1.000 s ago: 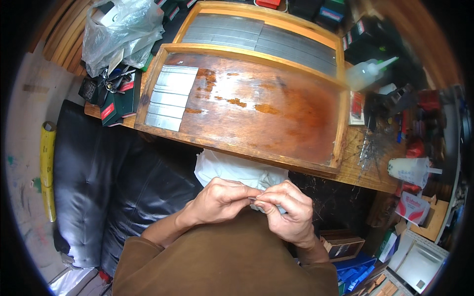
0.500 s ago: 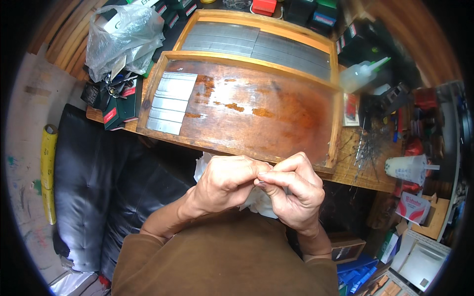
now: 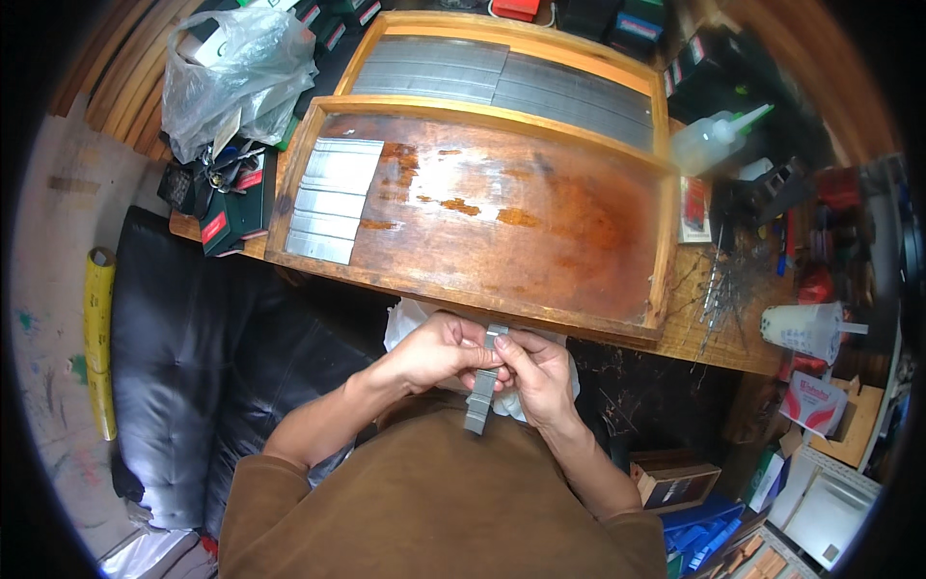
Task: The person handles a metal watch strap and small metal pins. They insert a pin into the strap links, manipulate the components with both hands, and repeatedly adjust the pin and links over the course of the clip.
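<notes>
Just off the near edge of the workbench, my left hand (image 3: 439,353) and my right hand (image 3: 542,378) meet in front of my body. Between their fingertips is a narrow grey metal strip (image 3: 479,410), made up of short flat segments, hanging toward my shirt. The fingers of both hands are closed on its upper part and hide some of it. Beyond them lies a shallow wooden tray (image 3: 569,256), with a row of shiny metal strips (image 3: 333,203) at its left end. White cloth or paper (image 3: 407,317) shows behind my hands.
A second wooden tray (image 3: 521,35) holds grey metal strips (image 3: 579,96). Right of the trays are a squeeze bottle (image 3: 709,145), a heap of thin wires (image 3: 723,289) and a drink cup (image 3: 801,328). A plastic bag (image 3: 241,82) sits left, above a black padded seat (image 3: 241,367).
My hands have moved slightly apart and lower, and the grey metal strip now shows between them. Half a second ago they were pinched together, with only a tiny bit of something visible.
</notes>
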A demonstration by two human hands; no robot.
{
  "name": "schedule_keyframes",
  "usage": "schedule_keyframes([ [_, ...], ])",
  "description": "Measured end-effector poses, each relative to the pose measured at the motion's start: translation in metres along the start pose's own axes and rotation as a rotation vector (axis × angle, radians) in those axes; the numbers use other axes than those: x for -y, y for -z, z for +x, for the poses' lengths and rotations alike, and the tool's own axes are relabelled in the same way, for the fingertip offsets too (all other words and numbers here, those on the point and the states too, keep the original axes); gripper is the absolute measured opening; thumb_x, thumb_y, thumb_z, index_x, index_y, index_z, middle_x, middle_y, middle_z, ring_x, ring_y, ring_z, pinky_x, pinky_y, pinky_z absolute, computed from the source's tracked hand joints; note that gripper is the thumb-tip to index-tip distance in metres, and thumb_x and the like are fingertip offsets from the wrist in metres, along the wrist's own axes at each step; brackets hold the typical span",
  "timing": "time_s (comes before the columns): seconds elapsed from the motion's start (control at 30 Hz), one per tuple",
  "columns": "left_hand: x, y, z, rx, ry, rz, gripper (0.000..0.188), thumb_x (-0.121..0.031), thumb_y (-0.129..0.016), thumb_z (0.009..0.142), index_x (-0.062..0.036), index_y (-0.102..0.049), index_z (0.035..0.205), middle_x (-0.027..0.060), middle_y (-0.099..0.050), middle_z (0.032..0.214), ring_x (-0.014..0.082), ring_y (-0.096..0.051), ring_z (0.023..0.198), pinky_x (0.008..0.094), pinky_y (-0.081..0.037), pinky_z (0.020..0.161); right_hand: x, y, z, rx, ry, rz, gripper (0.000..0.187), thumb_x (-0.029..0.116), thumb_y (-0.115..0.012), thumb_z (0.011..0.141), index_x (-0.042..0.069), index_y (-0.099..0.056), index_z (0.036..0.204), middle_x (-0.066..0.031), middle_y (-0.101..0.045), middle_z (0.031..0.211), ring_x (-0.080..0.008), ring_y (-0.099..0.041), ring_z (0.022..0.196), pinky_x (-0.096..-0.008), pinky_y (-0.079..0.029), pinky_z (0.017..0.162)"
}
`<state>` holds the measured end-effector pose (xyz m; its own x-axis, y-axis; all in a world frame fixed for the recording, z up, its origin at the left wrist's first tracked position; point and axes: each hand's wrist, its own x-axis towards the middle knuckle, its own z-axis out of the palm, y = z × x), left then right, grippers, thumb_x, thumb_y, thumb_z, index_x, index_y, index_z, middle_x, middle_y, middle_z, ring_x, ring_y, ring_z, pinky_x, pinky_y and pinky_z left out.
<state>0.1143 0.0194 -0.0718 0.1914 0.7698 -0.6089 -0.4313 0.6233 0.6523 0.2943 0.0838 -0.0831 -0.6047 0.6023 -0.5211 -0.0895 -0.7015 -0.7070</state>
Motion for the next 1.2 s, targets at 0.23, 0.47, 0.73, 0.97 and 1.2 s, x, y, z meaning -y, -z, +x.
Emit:
schedule_keyframes([
  [0.23, 0.013, 0.001, -0.006, -0.013, -0.202, 0.097, 0.015, -0.011, -0.072, 0.099, 0.0018, -0.076, 0.105, 0.0026, -0.076, 0.086, 0.0068, -0.066, 0.077, 0.0246, -0.052, 0.066, 0.005, -0.013, -0.006, -0.04, 0.244, -0.348, 0.013, 0.005, -0.075, 0.096, -0.007, -0.076, 0.102, -0.0025, -0.067, 0.089, -0.0071, -0.059, 0.07, -0.0219, -0.049, 0.06],
  [0.47, 0.016, -0.014, -0.037, -0.253, -0.821, 0.722, 0.016, 0.004, -0.075, 0.086, 0.0043, -0.076, 0.101, 0.0176, -0.075, 0.081, 0.0299, -0.074, 0.069, 0.0345, -0.057, 0.062, 0.019, -0.018, -0.019, 0.155, 0.727, -0.66, 0.017, -0.001, -0.084, 0.084, 0.003, -0.08, 0.101, -0.0071, -0.065, 0.087, -0.0144, -0.063, 0.077, -0.0265, -0.051, 0.067],
  [0.73, 0.023, -0.03, -0.041, -0.395, -0.863, 0.689, 0.019, 0.009, -0.073, 0.084, 0.0059, -0.075, 0.102, 0.0162, -0.074, 0.079, 0.0263, -0.073, 0.066, 0.0328, -0.056, 0.06, 0.035, -0.012, -0.004, 0.346, 0.65, -0.605, 0.024, 0.017, -0.082, 0.09, -0.001, -0.079, 0.105, -0.0079, -0.067, 0.088, -0.0158, -0.064, 0.08, -0.0281, -0.052, 0.069],
  [0.97, 0.028, -0.024, -0.039, -0.345, -0.863, 0.702, 0.02, 0.008, -0.074, 0.084, 0.0052, -0.075, 0.104, 0.0157, -0.074, 0.078, 0.0255, -0.072, 0.065, 0.0328, -0.055, 0.059, 0.04, -0.009, -0.007, 0.376, 0.57, -0.62, 0.019, -0.003, -0.083, 0.083, 0.0, -0.079, 0.101, -0.0058, -0.066, 0.088, -0.0152, -0.065, 0.081, -0.0275, -0.053, 0.07],
  [1.2, 0.032, -0.027, -0.038, -0.363, -0.867, 0.68, 0.02, 0.007, -0.075, 0.084, 0.0035, -0.076, 0.104, 0.0163, -0.074, 0.079, 0.0269, -0.073, 0.067, 0.0332, -0.056, 0.059, 0.044, -0.009, -0.007, 0.395, 0.552, -0.623, 0.016, -0.003, -0.084, 0.082, 0.0, -0.08, 0.097, -0.0052, -0.066, 0.087, -0.0142, -0.064, 0.08, -0.0277, -0.051, 0.068],
])
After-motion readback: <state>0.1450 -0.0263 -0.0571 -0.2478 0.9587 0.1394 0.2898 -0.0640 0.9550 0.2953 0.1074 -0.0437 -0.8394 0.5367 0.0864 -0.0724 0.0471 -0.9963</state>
